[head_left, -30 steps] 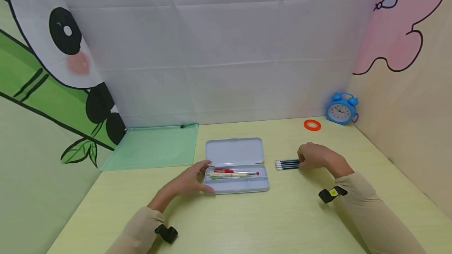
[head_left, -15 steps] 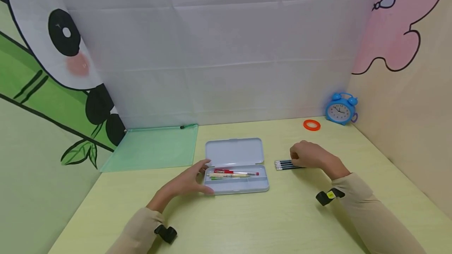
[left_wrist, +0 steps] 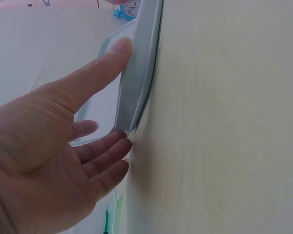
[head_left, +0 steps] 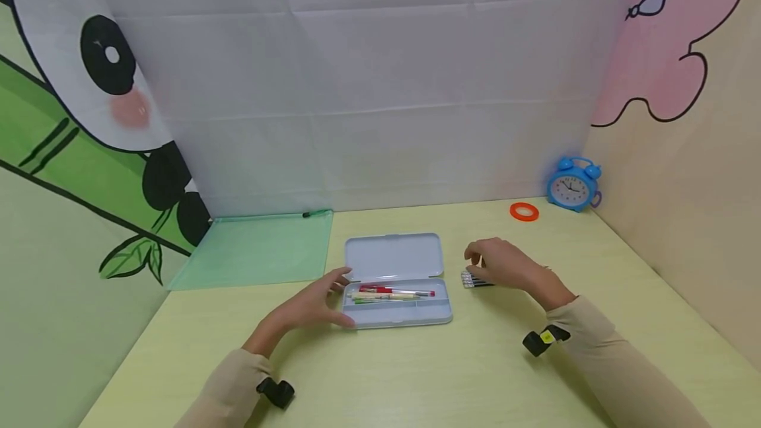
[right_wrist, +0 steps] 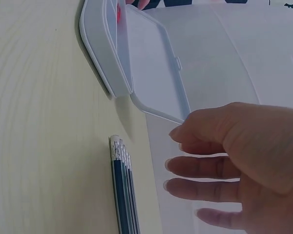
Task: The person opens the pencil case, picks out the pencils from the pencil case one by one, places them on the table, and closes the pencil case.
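A pale grey-blue pencil case [head_left: 374, 316] lies open on the table, its lid [head_left: 394, 256] folded back. Inside are several pens [head_left: 389, 294], among them a red one. My left hand [head_left: 312, 302] holds the case's left end, with the thumb [left_wrist: 107, 63] along the front wall and the fingers bent at the end corner. To the right of the case, several dark pencils [right_wrist: 121, 190] lie side by side, their white eraser ends toward the case. My right hand [head_left: 505, 266] hovers over them, fingers apart and nothing in its grasp. In the head view it covers much of the pencils.
A translucent green zip pouch [head_left: 267, 249] lies at the back left. An orange-red ring [head_left: 524, 211] and a blue alarm clock [head_left: 573, 183] are at the back right. A white sheet [head_left: 380, 98] hangs behind the table.
My right hand has moved left along the pencils toward their eraser ends, and its fingers have spread. The left hand stays at the case.
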The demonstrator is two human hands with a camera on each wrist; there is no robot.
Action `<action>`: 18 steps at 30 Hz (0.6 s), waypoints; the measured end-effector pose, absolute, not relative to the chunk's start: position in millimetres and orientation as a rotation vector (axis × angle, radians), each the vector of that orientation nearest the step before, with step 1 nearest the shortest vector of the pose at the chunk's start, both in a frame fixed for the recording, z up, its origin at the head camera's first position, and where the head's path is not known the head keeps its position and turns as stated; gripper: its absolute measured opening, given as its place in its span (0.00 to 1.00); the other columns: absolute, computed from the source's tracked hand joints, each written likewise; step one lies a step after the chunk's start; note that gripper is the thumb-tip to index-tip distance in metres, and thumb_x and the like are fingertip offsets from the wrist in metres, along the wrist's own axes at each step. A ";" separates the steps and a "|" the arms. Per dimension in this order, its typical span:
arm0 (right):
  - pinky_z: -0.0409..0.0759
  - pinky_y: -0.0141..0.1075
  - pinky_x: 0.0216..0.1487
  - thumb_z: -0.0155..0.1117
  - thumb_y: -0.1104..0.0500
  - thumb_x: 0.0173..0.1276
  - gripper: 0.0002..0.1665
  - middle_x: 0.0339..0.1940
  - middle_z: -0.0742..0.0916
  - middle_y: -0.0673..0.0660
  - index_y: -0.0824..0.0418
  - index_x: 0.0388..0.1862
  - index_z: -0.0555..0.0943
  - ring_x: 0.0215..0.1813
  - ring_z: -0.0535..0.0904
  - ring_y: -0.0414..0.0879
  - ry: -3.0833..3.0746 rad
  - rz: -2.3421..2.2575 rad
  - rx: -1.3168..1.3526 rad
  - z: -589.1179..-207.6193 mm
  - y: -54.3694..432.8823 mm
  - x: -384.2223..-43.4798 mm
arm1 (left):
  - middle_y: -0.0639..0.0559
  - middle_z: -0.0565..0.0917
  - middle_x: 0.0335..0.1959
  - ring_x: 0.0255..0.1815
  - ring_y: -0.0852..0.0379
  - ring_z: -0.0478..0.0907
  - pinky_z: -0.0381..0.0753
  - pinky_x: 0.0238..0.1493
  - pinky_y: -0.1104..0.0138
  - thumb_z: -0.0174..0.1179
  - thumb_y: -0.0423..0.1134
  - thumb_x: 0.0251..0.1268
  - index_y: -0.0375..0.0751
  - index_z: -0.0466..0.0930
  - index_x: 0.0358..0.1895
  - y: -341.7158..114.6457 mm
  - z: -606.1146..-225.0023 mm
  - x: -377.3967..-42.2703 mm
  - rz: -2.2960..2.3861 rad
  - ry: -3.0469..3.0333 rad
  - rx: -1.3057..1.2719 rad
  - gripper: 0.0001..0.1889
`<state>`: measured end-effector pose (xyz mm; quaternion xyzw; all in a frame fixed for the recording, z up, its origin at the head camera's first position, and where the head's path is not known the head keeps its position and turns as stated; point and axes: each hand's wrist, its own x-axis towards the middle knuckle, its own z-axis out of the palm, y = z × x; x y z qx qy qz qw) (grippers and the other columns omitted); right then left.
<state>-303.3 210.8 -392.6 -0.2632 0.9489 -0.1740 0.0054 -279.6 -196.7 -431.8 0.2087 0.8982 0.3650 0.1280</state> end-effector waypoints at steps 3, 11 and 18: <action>0.81 0.39 0.42 0.68 0.60 0.68 0.15 0.38 0.84 0.52 0.66 0.51 0.83 0.39 0.80 0.49 2.977 -0.589 -0.826 -393.4 206.1 -302.6 | 0.45 0.73 0.66 0.66 0.42 0.68 0.66 0.67 0.44 0.81 0.51 0.44 0.41 0.56 0.77 -196.8 -431.1 -280.3 1.066 2.613 0.616 0.57; 0.81 0.38 0.39 0.69 0.60 0.67 0.21 0.42 0.85 0.55 0.68 0.56 0.79 0.37 0.79 0.45 2.981 -0.670 -0.809 -400.3 191.2 -300.0 | 0.45 0.73 0.66 0.66 0.42 0.69 0.67 0.67 0.45 0.81 0.50 0.44 0.42 0.55 0.78 -197.2 -429.9 -281.2 1.081 2.594 0.602 0.58; 0.82 0.42 0.42 0.68 0.60 0.67 0.23 0.44 0.85 0.59 0.69 0.58 0.77 0.43 0.82 0.52 3.002 -0.690 -0.842 -405.0 182.0 -300.3 | 0.46 0.74 0.65 0.66 0.42 0.70 0.67 0.67 0.44 0.81 0.49 0.45 0.40 0.53 0.78 -196.8 -428.3 -281.4 1.105 2.596 0.589 0.58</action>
